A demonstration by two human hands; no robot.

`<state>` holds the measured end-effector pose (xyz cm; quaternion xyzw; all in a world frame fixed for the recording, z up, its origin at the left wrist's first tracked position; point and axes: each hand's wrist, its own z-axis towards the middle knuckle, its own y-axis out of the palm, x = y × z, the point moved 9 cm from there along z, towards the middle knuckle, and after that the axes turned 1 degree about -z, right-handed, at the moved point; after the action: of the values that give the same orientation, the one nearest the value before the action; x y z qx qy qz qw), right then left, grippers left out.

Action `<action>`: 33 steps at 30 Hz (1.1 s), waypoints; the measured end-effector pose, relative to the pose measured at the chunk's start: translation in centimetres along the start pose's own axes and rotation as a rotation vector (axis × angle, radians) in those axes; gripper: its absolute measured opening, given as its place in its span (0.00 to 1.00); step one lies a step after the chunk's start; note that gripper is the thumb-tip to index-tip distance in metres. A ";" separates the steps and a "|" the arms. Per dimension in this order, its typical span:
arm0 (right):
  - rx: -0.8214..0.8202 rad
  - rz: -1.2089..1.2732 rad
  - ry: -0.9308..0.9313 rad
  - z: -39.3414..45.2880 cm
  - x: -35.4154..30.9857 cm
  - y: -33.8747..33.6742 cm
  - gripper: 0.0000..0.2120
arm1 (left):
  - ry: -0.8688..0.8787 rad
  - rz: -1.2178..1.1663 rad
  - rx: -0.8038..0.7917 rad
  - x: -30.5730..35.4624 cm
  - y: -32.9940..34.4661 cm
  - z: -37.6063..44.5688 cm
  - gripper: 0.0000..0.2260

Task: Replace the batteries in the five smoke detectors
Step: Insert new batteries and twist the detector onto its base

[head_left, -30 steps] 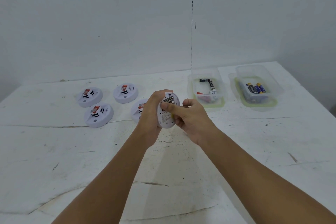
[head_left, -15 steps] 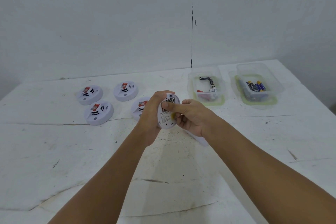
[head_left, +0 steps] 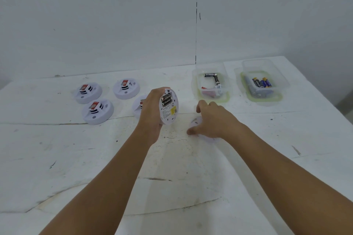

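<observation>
table | 4 detectors | 2 tubs | plate

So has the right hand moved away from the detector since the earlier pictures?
Yes. The right hand left the detector and went right and down to the table, toward the nearer box.
</observation>
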<state>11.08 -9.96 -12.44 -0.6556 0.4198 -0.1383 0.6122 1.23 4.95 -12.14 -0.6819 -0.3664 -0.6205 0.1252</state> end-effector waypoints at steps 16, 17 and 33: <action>0.114 0.089 0.030 -2.0 1.6 -0.8 0.35 | -0.134 -0.216 -0.028 -2.6 0.1 -0.3 0.20; 0.166 0.152 0.018 -2.2 1.6 -1.3 0.36 | -0.143 -0.260 -0.035 -2.7 0.1 -0.4 0.20; 0.481 0.763 -0.328 -4.4 -3.6 -2.8 0.26 | -0.234 -0.351 -0.158 -3.6 2.5 -0.9 0.21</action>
<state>6.93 -10.69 -7.71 -0.3079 0.4844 0.1083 0.8116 2.32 1.40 -14.62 -0.6827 -0.4418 -0.5762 -0.0818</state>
